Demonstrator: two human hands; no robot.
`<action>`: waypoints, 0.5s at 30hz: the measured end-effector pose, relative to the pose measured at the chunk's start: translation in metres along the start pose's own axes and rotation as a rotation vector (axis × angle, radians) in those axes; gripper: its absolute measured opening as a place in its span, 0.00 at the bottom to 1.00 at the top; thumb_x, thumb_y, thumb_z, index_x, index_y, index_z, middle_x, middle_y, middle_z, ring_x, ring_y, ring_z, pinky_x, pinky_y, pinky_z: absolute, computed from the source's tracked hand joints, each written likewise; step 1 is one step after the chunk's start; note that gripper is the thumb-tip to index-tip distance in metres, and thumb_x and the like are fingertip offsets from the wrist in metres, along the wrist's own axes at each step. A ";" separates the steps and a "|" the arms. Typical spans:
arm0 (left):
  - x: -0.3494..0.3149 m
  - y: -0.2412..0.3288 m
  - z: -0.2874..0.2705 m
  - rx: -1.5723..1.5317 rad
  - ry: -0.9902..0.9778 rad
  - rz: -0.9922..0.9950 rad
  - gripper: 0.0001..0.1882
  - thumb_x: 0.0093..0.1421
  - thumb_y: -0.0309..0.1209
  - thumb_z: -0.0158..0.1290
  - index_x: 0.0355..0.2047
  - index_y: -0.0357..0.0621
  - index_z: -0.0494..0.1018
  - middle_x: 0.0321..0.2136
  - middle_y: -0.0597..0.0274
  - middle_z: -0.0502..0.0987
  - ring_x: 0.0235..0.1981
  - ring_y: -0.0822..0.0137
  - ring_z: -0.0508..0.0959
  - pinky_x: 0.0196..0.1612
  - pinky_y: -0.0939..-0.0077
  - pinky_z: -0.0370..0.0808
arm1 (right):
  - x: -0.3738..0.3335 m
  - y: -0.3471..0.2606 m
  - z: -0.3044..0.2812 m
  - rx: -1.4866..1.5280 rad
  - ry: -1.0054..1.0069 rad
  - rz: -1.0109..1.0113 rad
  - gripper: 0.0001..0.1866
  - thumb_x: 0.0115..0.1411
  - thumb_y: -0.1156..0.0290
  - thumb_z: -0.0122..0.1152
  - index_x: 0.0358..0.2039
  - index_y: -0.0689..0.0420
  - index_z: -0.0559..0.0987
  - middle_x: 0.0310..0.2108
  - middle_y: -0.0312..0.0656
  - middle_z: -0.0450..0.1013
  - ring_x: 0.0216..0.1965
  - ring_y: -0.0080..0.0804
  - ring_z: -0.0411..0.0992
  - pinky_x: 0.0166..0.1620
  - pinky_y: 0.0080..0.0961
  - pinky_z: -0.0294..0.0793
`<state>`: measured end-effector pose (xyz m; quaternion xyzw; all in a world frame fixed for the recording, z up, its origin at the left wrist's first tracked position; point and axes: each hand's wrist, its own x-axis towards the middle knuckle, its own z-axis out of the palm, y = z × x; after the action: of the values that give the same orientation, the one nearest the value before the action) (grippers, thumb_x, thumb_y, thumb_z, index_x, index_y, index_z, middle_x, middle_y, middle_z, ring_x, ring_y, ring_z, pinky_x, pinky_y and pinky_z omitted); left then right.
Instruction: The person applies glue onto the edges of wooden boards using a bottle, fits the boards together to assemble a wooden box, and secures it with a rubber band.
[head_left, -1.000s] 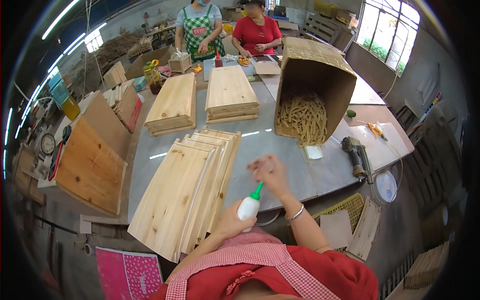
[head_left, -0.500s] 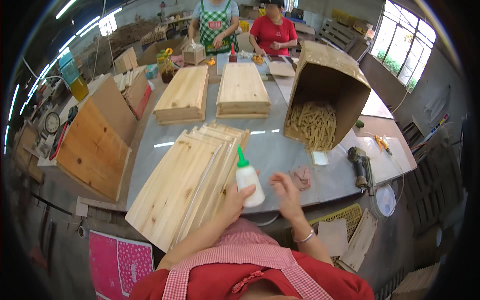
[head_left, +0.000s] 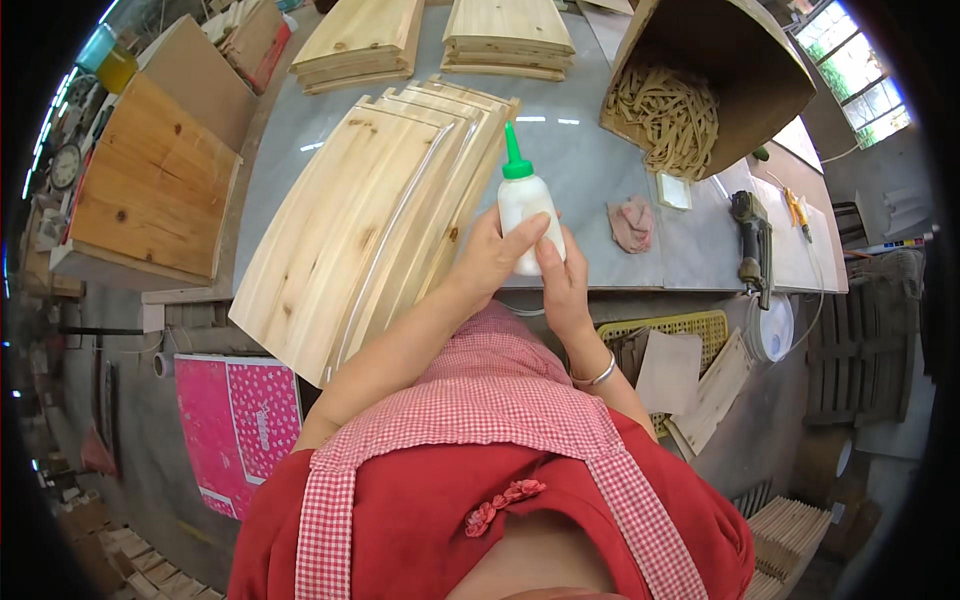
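A white squeeze bottle (head_left: 524, 195) with a green pointed nozzle stands upright between my two hands, over the table's near edge. My left hand (head_left: 490, 252) wraps round its left side, thumb across the front. From the other side my right hand (head_left: 567, 280) closes on its lower part, thumb pressed to the bottle. Just left of the bottle lies a fanned stack of pale wooden boards (head_left: 330, 215). Glossy whitish lines run along some board edges, and the stack's near end juts past the table edge.
Two more board stacks (head_left: 505, 35) sit at the far side. A tipped cardboard box (head_left: 755, 75) holds thin wooden strips (head_left: 665, 115). Right of my hands are a pink cloth (head_left: 630, 224) and a nail gun (head_left: 752, 245). A wooden panel box (head_left: 150, 180) stands left; a yellow basket (head_left: 700, 325) sits below the table.
My right hand has come in from the right and taken hold of the bottle beside my left hand. My view has tilted down, so the people across the table are out of sight.
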<state>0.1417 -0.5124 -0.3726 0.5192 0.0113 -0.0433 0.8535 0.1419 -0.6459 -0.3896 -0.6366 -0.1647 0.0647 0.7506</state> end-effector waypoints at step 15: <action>0.001 -0.013 0.008 0.166 0.171 0.133 0.24 0.54 0.35 0.67 0.44 0.40 0.67 0.36 0.63 0.74 0.35 0.73 0.75 0.39 0.75 0.75 | -0.004 0.014 0.001 0.007 0.053 0.040 0.21 0.73 0.57 0.40 0.50 0.63 0.71 0.41 0.37 0.70 0.43 0.22 0.66 0.47 0.19 0.65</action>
<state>0.1419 -0.5250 -0.3806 0.5893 0.0461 0.0572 0.8046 0.1390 -0.6437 -0.4042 -0.6386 -0.1317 0.0633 0.7555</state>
